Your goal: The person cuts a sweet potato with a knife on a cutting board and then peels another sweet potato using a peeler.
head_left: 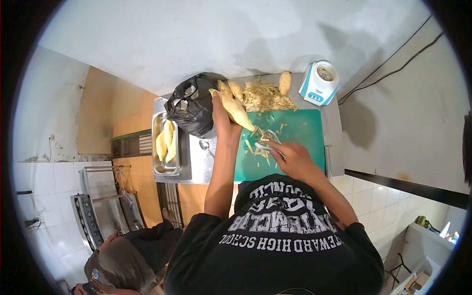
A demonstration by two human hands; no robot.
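One pale sweet potato (pixel 235 110) is gripped by the fingers of our left hand (pixel 222 122), slanting over the green board (pixel 305 132), seemingly so peelings land there, while those of our right hand (pixel 296 160) grip a peeler (pixel 263 146) beside its tip, handy for short strokes.

Glossy crinkled black plastic bag (pixel 195 110)

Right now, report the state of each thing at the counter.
Held sweet potato, mostly peeled
Peeler, gripped in right hand
Sweet potatoes in pan, peeled
Steel pan, uncovered
Green cutting board, strewn with peelings
Spoon, lying loose
Blender base, jar off
Black plastic bag, bulging
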